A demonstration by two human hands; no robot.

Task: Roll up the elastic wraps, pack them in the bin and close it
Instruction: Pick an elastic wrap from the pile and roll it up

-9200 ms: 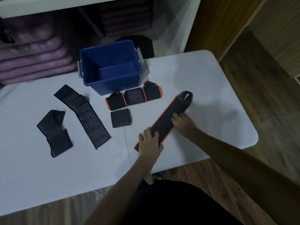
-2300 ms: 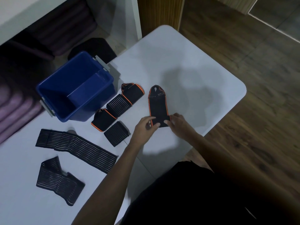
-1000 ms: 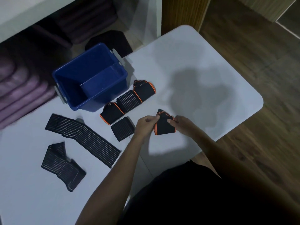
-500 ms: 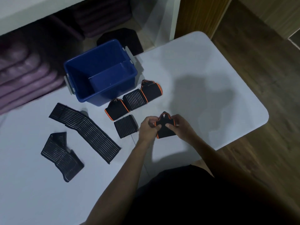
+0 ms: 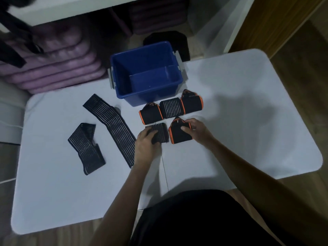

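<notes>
Wrap (image 5: 180,133) now rolled, beside others

Our forearms are bare, no sleeves, watch or rings showing; nearer us than the table (image 5: 266,121), we wear black clothing.
</notes>
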